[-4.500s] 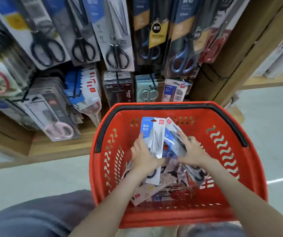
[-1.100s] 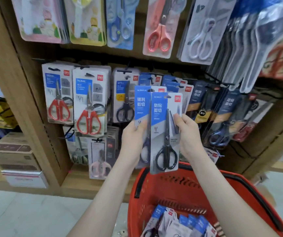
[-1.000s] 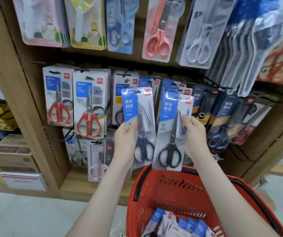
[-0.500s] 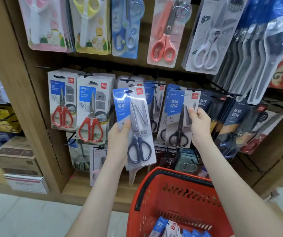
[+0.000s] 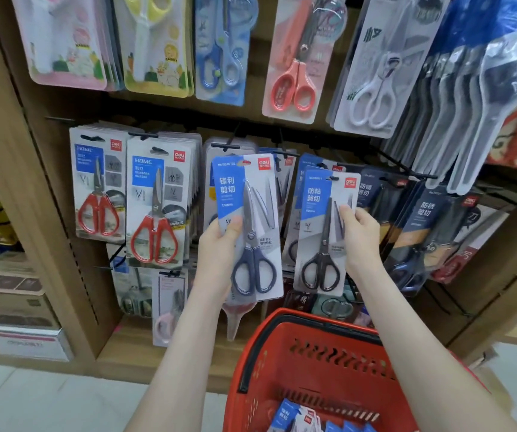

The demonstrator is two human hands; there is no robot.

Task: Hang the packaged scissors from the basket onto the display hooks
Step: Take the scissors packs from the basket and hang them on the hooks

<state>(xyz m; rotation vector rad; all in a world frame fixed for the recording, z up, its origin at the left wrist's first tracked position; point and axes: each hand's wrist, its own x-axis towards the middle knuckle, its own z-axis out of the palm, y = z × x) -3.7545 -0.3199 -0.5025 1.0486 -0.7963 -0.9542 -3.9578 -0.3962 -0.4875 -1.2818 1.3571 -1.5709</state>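
My left hand (image 5: 216,254) grips the grey-handled scissors pack (image 5: 252,232) by its left edge, thumb on the front and the other fingers curled behind. My right hand (image 5: 360,238) pinches the black-handled scissors pack (image 5: 326,232) by its right edge, fingers (image 5: 346,213) lying on the front. Both packs stand upright, side by side and not touching, in front of the middle row of the display.

Just above my left fingers a black display hook (image 5: 224,147) juts out, already loaded with packs that sit behind the one I hold. The right pack overlaps hung packs with the same blue-and-white card; its hang hole seems to be near a hook tip, but I can't tell if it is on.

Left of my left fingers hang the red-handled packs (image 5: 157,210). Right of my right fingers hang the dark packs (image 5: 419,232). Above both hands is a row of children's scissors (image 5: 154,45). Below my wrists sits the red basket (image 5: 313,363), with more packs (image 5: 297,419) lying in it.

Both held packs carry a red "deli" tag at the top right. The left one reads "锋利剪切" and "170mm", the right one "防粘剪切". The red-handled packs say "HOME", the dark ones "防锈剪切".
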